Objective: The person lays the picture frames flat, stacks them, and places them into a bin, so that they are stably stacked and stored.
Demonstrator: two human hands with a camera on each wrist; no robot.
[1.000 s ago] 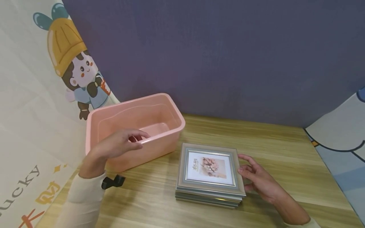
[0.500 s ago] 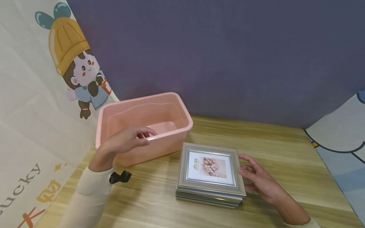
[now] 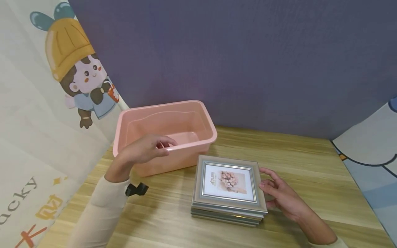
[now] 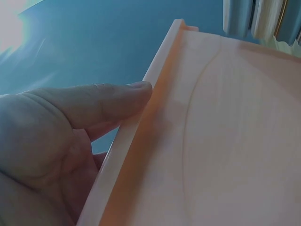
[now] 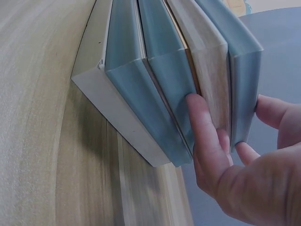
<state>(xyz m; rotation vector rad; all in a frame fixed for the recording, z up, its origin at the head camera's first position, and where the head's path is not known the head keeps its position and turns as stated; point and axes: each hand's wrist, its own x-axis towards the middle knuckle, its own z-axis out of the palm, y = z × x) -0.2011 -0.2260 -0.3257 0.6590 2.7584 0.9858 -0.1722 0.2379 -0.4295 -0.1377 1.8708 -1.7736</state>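
My left hand [image 3: 148,148] grips the front rim of a pink plastic bin [image 3: 170,165], fingers over the inside and thumb on the outer face. In the left wrist view, the thumb [image 4: 113,101] presses the outside just below the lip. To the right of the bin lies a stack of several picture frames [image 3: 227,181], the top one showing a bouquet print. My right hand [image 3: 283,198] rests against the stack's right side. In the right wrist view its fingertips touch the edges of the upper frames [image 5: 211,61], with no grip around them.
A wood-grain table [image 3: 310,172] carries everything, with a dark blue wall [image 3: 248,62] behind. A cartoon-printed white sheet [image 3: 37,103] borders the left side, and another printed sheet [image 3: 372,144] stands at the right. A black bow-shaped piece [image 3: 136,189] is at the left cuff.
The bin has slid to the right along the table with my left hand on its rim, closer to the frames. The right hand and the stack have stayed put.
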